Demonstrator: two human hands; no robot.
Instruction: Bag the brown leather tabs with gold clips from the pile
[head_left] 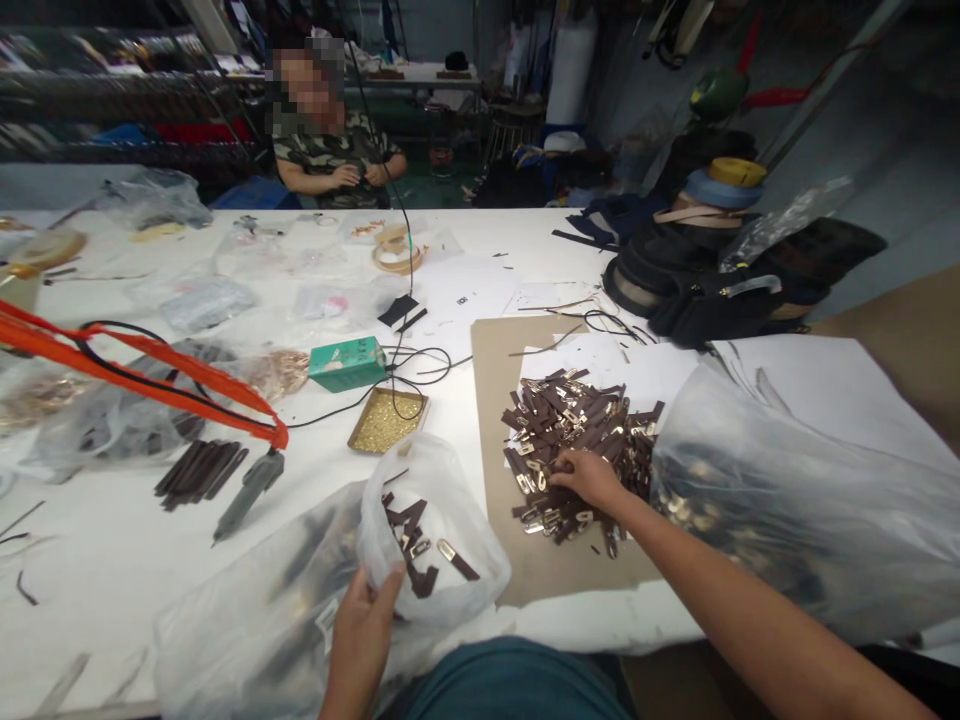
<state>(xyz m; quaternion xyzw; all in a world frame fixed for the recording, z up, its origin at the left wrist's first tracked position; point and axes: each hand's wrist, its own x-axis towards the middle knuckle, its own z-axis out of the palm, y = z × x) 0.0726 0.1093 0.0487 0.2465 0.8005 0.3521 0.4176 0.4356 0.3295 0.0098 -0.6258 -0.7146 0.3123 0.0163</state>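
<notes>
The bench (112,570) is white. The strap tabs (577,440) are dark brown with gold-coloured metal ends, heaped on a tan cardboard sheet (499,400). The small bag (435,530) is clear and milky. The box (346,363) is teal, the tray (387,420) holds gold bits, and the cord (135,375) is bright orange. A person's shirt (330,155) at the far edge is camouflage-patterned.

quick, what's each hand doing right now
Left hand: closed on the edge of the small plastic bag, holding it open.
Right hand: fingers curled down on the pile of brown strap tabs; actual grip cannot be told.
</notes>
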